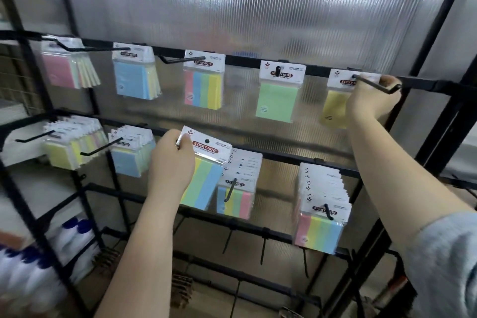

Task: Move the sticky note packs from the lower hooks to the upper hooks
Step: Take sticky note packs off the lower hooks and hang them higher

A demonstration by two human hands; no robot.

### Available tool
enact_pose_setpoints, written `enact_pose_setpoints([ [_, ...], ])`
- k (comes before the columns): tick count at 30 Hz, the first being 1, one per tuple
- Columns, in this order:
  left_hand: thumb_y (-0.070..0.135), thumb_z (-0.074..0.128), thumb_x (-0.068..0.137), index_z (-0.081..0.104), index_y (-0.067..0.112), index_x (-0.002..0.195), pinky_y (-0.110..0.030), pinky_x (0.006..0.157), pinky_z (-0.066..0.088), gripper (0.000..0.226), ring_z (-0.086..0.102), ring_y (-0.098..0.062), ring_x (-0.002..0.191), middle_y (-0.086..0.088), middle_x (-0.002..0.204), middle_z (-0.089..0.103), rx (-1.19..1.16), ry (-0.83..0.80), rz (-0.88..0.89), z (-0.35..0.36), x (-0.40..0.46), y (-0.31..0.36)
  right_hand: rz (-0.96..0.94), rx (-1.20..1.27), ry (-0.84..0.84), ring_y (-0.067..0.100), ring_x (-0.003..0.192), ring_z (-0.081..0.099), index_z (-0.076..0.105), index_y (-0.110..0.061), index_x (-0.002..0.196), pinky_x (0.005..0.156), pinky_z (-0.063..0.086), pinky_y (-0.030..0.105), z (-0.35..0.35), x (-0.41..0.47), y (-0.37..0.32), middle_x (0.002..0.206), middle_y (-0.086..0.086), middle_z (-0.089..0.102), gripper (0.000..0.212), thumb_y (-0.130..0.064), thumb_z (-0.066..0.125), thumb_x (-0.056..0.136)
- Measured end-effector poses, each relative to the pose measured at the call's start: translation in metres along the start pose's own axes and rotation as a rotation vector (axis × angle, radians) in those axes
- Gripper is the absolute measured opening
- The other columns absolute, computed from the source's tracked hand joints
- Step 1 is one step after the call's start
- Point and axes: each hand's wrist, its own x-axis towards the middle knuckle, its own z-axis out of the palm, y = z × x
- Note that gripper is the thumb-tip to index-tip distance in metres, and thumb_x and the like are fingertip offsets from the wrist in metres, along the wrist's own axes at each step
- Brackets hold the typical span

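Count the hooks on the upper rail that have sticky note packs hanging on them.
5, left to right: pink packs, blue packs, striped pack, green pack, and yellow pack by the right hand. Packs behind the front ones may be hidden.

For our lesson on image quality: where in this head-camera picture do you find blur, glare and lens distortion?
Head view: motion blur smears the white bottles at lower left and the far-left pink pack; light glares off the ribbed backing panel up top; the wide lens bends the black rack frame; the striped pack in the left hand reads sharp.
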Motion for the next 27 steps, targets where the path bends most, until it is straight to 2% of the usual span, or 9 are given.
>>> enact_pose_setpoints([
  [3, 0.02, 0.036, 0.099, 0.024, 0.013, 0.066, -0.035, 0.054, 0.019, 0.036, 0.025, -0.019, 0.057, -0.001, 0.062, 0.027, -0.009, 0.014, 0.008, -0.007, 0.003, -0.002, 0.022, 0.01, -0.011, 0.01, 0.11, 0.054, 0.054, -0.011, 0.124, 0.085, 0.032, 0.007, -0.003, -0.015, 0.007, 0.125, 0.001, 0.055, 0.037, -0.015, 0.056, 0.087],
  [5, 0.021, 0.036, 0.099, 0.034, 0.006, 0.07, -0.034, 0.054, 0.022, 0.032, 0.029, -0.019, 0.059, -0.003, 0.065, 0.034, -0.03, 0.024, 0.024, -0.013, 0.007, -0.004, 0.038, 0.01, -0.011, 0.012, 0.119, 0.052, 0.054, -0.011, 0.128, 0.098, 0.033, 0.013, -0.004, -0.026, 0.014, 0.129, 0.001, 0.055, 0.042, -0.015, 0.052, 0.087],
  [6, 0.021, 0.036, 0.099, 0.04, 0.001, 0.075, -0.034, 0.055, 0.025, 0.031, 0.032, -0.019, 0.06, -0.004, 0.067, 0.037, -0.041, 0.034, 0.035, -0.015, 0.01, -0.005, 0.055, 0.024, -0.02, 0.012, 0.121, 0.051, 0.052, -0.011, 0.131, 0.099, 0.033, 0.013, -0.005, -0.033, 0.017, 0.131, 0.001, 0.054, 0.043, -0.015, 0.051, 0.088],
  [8, 0.021, 0.037, 0.099, 0.044, -0.005, 0.082, -0.031, 0.055, 0.025, 0.032, 0.033, -0.019, 0.062, -0.007, 0.069, 0.04, -0.066, 0.057, 0.072, -0.022, 0.017, -0.006, 0.096, 0.058, -0.043, 0.011, 0.123, 0.049, 0.049, -0.008, 0.135, 0.093, 0.031, 0.008, -0.005, -0.05, 0.022, 0.134, 0.002, 0.053, 0.044, -0.014, 0.051, 0.091],
  [11, 0.019, 0.039, 0.099, 0.038, -0.002, 0.074, -0.027, 0.05, 0.018, 0.032, 0.027, -0.015, 0.056, -0.004, 0.063, 0.031, -0.109, 0.086, 0.159, -0.032, 0.028, -0.006, 0.12, 0.076, -0.074, 0.009, 0.12, 0.052, 0.052, -0.009, 0.131, 0.088, 0.032, 0.007, -0.004, -0.08, 0.026, 0.13, 0.001, 0.057, 0.038, -0.014, 0.051, 0.093],
  [13, 0.018, 0.04, 0.099, 0.037, 0.002, 0.068, -0.023, 0.046, 0.022, 0.035, 0.03, -0.009, 0.05, 0.001, 0.06, 0.031, -0.14, 0.089, 0.211, -0.04, 0.038, -0.004, 0.111, 0.074, -0.092, 0.008, 0.114, 0.054, 0.055, -0.008, 0.128, 0.088, 0.034, 0.008, -0.002, -0.103, 0.028, 0.127, 0.001, 0.059, 0.035, -0.015, 0.052, 0.094],
  [17, 0.02, 0.043, 0.099, 0.033, 0.023, 0.06, -0.018, 0.044, 0.027, 0.04, 0.036, -0.003, 0.044, 0.007, 0.054, 0.036, -0.221, 0.036, 0.316, -0.057, 0.064, -0.005, 0.118, 0.076, -0.08, 0.009, 0.11, 0.056, 0.059, -0.007, 0.125, 0.085, 0.037, 0.007, 0.008, -0.15, 0.031, 0.12, 0.001, 0.062, 0.032, -0.015, 0.053, 0.095],
  [22, 0.029, 0.051, 0.096, 0.036, 0.019, 0.063, -0.02, 0.047, 0.024, 0.038, 0.029, -0.008, 0.05, 0.002, 0.056, 0.041, -0.32, -0.083, 0.474, -0.079, 0.097, -0.016, 0.143, 0.088, -0.032, 0.007, 0.099, 0.058, 0.063, -0.011, 0.115, 0.088, 0.043, 0.016, 0.025, -0.201, 0.032, 0.107, -0.002, 0.063, 0.024, -0.015, 0.053, 0.093],
  [27, 0.028, 0.061, 0.091, 0.044, 0.031, 0.066, -0.011, 0.048, 0.029, 0.031, 0.041, 0.003, 0.049, 0.012, 0.056, 0.048, -0.411, -0.115, 0.587, -0.096, 0.115, -0.013, 0.092, 0.048, -0.015, 0.005, 0.089, 0.059, 0.066, -0.013, 0.101, 0.074, 0.045, 0.008, 0.029, -0.249, 0.031, 0.096, -0.005, 0.065, 0.014, -0.014, 0.056, 0.091],
])
